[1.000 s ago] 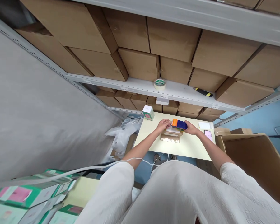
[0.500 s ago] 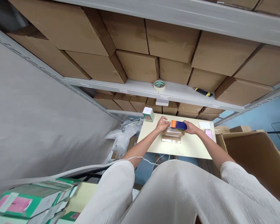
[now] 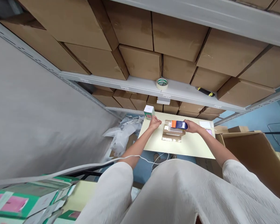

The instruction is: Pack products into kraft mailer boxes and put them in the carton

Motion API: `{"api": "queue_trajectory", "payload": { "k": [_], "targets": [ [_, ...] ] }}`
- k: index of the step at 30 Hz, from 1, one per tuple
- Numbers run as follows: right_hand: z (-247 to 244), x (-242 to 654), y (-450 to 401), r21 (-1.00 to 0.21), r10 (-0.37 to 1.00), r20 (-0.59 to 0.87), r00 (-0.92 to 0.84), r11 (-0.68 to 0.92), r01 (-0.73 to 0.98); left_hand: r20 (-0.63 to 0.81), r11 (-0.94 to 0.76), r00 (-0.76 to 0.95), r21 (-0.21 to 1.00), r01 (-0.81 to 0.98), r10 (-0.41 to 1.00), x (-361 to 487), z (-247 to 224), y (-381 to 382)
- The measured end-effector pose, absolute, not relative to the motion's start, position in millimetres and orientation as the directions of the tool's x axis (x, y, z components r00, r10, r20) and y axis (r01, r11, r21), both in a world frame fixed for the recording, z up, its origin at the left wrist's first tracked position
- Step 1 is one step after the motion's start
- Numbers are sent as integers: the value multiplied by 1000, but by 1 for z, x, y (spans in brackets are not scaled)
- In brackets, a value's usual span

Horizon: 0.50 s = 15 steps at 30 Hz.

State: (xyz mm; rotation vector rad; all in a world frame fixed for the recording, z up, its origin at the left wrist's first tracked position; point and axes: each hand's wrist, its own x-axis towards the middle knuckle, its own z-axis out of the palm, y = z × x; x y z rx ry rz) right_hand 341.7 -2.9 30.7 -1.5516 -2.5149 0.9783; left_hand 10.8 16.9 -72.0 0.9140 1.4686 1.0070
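My right hand (image 3: 190, 126) is wrapped round a blue and orange tape dispenser (image 3: 180, 125), held over a small cardboard box (image 3: 172, 134) on the pale table. A strip of clear tape (image 3: 166, 123) stretches from the dispenser leftward to my left hand (image 3: 155, 122), whose fingers pinch its end. More shiny tape lies along the box's near flap. Just behind my left hand stands a small white and green box (image 3: 149, 112).
Shelves of cardboard boxes (image 3: 179, 68) rise beyond the table (image 3: 193, 146). A tape roll (image 3: 162, 83) and a yellow-black utility knife (image 3: 205, 91) lie on the shelf. A large open carton (image 3: 254, 155) stands right; plastic wrap (image 3: 121, 137) lies left. A white cable (image 3: 88, 166) crosses near my left arm.
My left hand has moved left, away from the dispenser, drawing out a longer strip of tape. My right hand keeps the dispenser over the box.
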Motion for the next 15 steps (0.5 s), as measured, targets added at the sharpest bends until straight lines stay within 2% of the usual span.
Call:
{"api": "queue_trajectory", "payload": {
  "k": [6, 15],
  "targets": [
    [40, 331, 0, -489, 807, -299, -510, 330, 808, -393, 392, -109, 920, -28, 913, 1, -82, 17],
    [36, 311, 7, -356, 810, -371, -453, 327, 876, -470, 470, -159, 882, -42, 868, 4, -100, 8]
  ]
}}
